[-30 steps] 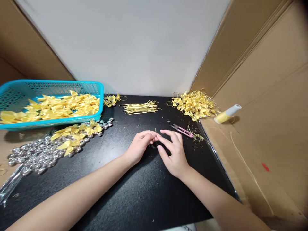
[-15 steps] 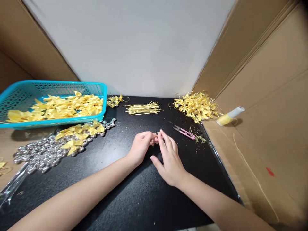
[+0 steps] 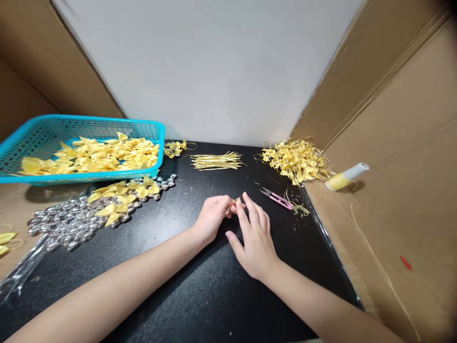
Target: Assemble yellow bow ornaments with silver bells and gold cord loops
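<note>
My left hand [image 3: 213,216] is closed in a pinch on a short piece of gold cord [image 3: 238,199], over the middle of the black table mat. My right hand [image 3: 254,233] is open just beside it, thumb apart and fingers stretched, with the fingertips at the cord. The left fingers hide most of the cord. Beyond the hands lies a bundle of cut gold cords [image 3: 217,161]. Pink thread snips [image 3: 277,198] rest to the right of my right hand, next to some cord scraps [image 3: 299,208].
A blue basket [image 3: 89,177] of yellow ribbon bows stands at the left. In front of it lie silver beads [image 3: 71,221] with several bows [image 3: 113,212]. A pile of yellow bows with cord loops [image 3: 296,161] sits at the back right, near a grey tube [image 3: 347,176]. Cardboard walls [image 3: 403,143] flank the table.
The view has shifted slightly, moving the whole scene a little to the right. Both hands stay together; my right fingers have spread slightly, and the cord between the hands shows less of a loop.
</note>
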`<action>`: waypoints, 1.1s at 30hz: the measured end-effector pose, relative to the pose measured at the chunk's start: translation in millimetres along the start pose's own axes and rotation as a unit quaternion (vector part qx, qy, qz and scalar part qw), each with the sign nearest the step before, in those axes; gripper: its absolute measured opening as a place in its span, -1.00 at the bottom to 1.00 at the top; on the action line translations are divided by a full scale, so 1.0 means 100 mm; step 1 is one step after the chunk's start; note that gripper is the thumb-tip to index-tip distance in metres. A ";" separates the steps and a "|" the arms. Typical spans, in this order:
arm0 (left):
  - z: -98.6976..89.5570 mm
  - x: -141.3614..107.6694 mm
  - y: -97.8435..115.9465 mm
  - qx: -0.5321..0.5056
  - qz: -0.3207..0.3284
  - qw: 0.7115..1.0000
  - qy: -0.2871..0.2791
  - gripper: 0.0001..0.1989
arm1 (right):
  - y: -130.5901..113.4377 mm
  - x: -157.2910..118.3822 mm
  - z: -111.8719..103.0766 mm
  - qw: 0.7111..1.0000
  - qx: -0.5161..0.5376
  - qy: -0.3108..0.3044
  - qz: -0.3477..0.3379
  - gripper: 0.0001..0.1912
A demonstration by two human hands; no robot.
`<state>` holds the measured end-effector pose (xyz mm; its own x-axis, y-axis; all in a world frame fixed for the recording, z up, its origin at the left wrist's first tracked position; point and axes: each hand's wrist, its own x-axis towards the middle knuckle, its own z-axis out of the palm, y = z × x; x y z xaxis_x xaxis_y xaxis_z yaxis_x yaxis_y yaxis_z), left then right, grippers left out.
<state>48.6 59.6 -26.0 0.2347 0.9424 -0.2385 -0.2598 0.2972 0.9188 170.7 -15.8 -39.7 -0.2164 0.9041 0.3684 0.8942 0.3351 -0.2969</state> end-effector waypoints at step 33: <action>-0.09 0.04 0.09 0.130 -0.005 0.979 -0.157 -0.79 | 0.13 0.21 -0.20 0.970 0.223 0.068 0.072 -0.76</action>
<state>38.5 67.6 -21.9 0.5231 0.8337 -0.1772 -0.0179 0.2186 0.9756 185.9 2.7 -18.5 -0.0206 0.9168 0.3987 0.6468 0.3164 -0.6940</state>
